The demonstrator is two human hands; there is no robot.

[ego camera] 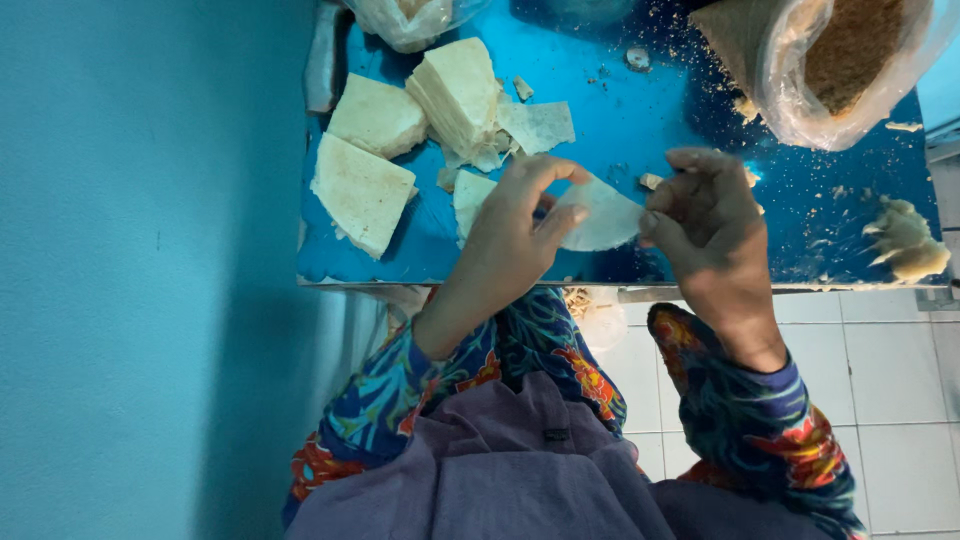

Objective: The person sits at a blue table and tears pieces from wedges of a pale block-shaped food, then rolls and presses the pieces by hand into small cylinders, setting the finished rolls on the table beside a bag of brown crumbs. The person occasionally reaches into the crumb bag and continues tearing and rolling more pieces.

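Both hands meet at the middle of the frame: our left hand point(515, 215) and right hand point(705, 215) pinch one thin pale wrapper point(600, 215) between fingertips, held just above the blue counter point(620, 120). Toward the upper left lie stacks of cut wrappers point(400, 140), seemingly still unused. A plastic bag of brown filling point(850, 55) sits at the upper right. We judge the folding barely begun; no filling shows on this sheet yet.
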